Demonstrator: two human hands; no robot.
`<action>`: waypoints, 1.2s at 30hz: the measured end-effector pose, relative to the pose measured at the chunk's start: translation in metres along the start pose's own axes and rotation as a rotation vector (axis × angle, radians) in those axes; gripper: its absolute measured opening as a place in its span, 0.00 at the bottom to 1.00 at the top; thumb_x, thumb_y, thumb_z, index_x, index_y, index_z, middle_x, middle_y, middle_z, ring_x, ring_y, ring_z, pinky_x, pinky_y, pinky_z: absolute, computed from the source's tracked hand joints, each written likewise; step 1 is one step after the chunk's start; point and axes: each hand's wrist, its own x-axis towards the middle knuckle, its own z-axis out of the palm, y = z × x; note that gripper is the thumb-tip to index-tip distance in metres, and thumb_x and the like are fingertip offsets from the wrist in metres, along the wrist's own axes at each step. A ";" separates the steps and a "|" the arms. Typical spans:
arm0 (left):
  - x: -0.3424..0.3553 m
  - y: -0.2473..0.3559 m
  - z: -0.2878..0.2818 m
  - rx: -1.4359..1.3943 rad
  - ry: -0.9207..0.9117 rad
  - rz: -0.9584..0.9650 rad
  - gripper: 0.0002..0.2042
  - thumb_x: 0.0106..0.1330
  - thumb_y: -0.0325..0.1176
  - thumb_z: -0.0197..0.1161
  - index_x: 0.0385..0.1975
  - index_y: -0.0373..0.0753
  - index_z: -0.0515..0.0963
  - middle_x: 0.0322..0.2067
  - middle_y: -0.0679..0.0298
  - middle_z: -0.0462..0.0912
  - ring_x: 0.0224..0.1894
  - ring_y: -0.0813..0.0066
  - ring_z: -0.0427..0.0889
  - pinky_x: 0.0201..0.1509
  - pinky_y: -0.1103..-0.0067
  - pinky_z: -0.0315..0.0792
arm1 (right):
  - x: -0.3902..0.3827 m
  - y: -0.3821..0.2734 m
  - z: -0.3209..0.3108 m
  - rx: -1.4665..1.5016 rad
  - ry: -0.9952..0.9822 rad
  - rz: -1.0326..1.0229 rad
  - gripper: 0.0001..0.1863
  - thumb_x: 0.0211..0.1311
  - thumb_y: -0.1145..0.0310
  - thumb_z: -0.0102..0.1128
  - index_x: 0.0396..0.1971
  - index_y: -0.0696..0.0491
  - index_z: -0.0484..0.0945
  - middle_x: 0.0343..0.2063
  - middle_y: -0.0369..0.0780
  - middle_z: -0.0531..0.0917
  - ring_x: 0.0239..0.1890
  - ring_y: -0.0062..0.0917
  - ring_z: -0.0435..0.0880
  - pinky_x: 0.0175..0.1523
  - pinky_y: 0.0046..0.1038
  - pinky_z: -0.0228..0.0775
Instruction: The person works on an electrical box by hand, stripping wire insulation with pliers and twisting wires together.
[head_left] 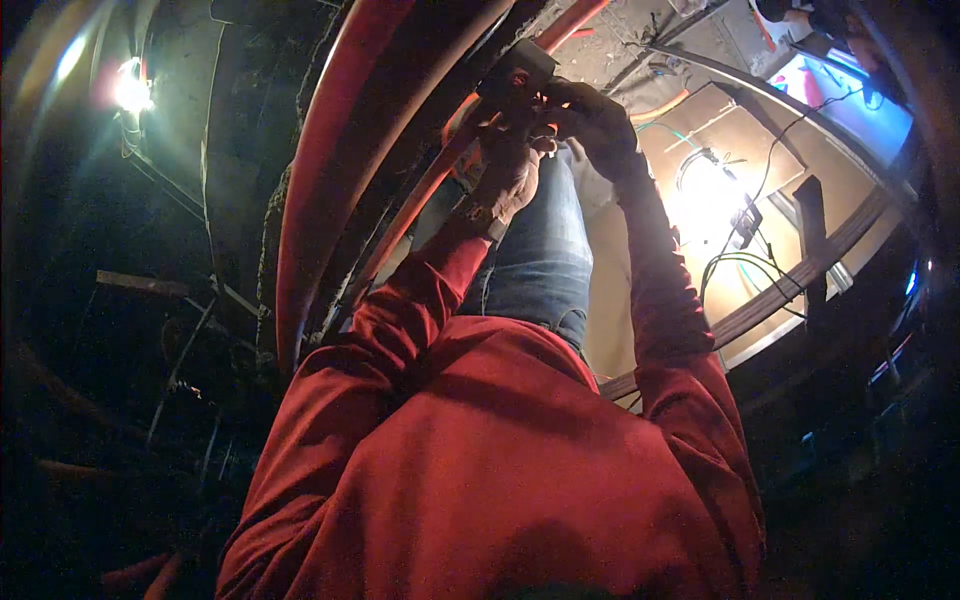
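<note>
Near the top centre of the head view, a dark box-shaped fitting [518, 72] sits on an orange pipe [420, 200] that runs diagonally. My left hand [505, 180] is just below the fitting, fingers curled on something small that I cannot make out. My right hand [590, 125] reaches to the fitting's right side with its fingers bent around something hidden in shadow. My two hands almost meet, and their fingertips are hard to tell apart. My jeans [540, 250] show behind them.
Thick red pipes [330, 190] curve along the left of my arms. A bright lamp [710, 200] with dangling black cables stands right, by tan boards [640, 270] and a curved beam [800, 275]. Another light [133, 90] glows upper left. A blue-lit panel [845, 100] is upper right.
</note>
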 end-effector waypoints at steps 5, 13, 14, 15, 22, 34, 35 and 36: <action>0.000 0.007 0.015 -0.080 0.122 -0.070 0.06 0.71 0.32 0.67 0.43 0.39 0.80 0.35 0.64 0.86 0.33 0.73 0.85 0.35 0.76 0.79 | 0.011 -0.002 0.000 -0.093 -0.076 -0.022 0.15 0.71 0.63 0.63 0.51 0.56 0.82 0.37 0.38 0.86 0.36 0.21 0.84 0.41 0.25 0.76; -0.002 0.028 0.026 -0.255 0.034 -0.177 0.07 0.70 0.25 0.65 0.45 0.38 0.80 0.39 0.62 0.86 0.38 0.71 0.85 0.42 0.75 0.80 | 0.015 -0.008 0.006 -0.192 0.014 0.069 0.14 0.70 0.60 0.66 0.40 0.57 0.82 0.31 0.40 0.87 0.31 0.22 0.84 0.38 0.29 0.78; -0.003 0.029 0.025 -0.277 0.018 -0.175 0.09 0.69 0.24 0.66 0.47 0.38 0.79 0.42 0.61 0.85 0.40 0.69 0.85 0.45 0.73 0.80 | 0.016 -0.008 0.007 -0.228 0.026 0.069 0.14 0.70 0.60 0.66 0.39 0.58 0.82 0.31 0.40 0.87 0.31 0.22 0.84 0.37 0.29 0.78; -0.003 0.029 0.024 -0.294 0.026 -0.202 0.11 0.68 0.23 0.66 0.49 0.38 0.79 0.44 0.60 0.85 0.43 0.67 0.85 0.48 0.71 0.81 | 0.018 -0.008 0.007 -0.258 0.029 0.075 0.14 0.69 0.60 0.67 0.39 0.58 0.82 0.30 0.40 0.87 0.31 0.21 0.84 0.37 0.29 0.78; -0.003 0.025 0.023 -0.160 0.080 -0.124 0.09 0.67 0.22 0.66 0.46 0.39 0.80 0.43 0.62 0.85 0.42 0.70 0.85 0.47 0.73 0.81 | 0.026 -0.005 0.001 -0.023 -0.067 0.159 0.15 0.67 0.61 0.70 0.35 0.60 0.81 0.27 0.41 0.86 0.30 0.21 0.86 0.36 0.26 0.80; 0.000 -0.007 -0.004 -0.010 0.131 0.022 0.07 0.68 0.27 0.66 0.43 0.41 0.80 0.41 0.65 0.84 0.37 0.72 0.83 0.44 0.73 0.79 | -0.003 0.022 0.000 0.395 0.123 0.053 0.20 0.71 0.64 0.66 0.58 0.55 0.79 0.46 0.44 0.84 0.38 0.26 0.87 0.43 0.29 0.82; 0.001 -0.010 -0.007 -0.117 0.145 -0.005 0.07 0.68 0.27 0.65 0.44 0.40 0.80 0.41 0.65 0.84 0.38 0.72 0.83 0.44 0.73 0.79 | -0.005 0.027 0.003 0.437 0.059 -0.015 0.19 0.71 0.65 0.66 0.58 0.55 0.79 0.46 0.43 0.85 0.39 0.25 0.87 0.43 0.28 0.82; 0.004 -0.011 -0.009 -0.229 0.153 -0.025 0.07 0.69 0.27 0.65 0.45 0.40 0.80 0.41 0.65 0.84 0.39 0.71 0.83 0.44 0.74 0.79 | -0.006 0.030 0.005 0.474 0.021 -0.058 0.18 0.71 0.67 0.66 0.58 0.54 0.79 0.46 0.42 0.85 0.40 0.25 0.87 0.44 0.28 0.82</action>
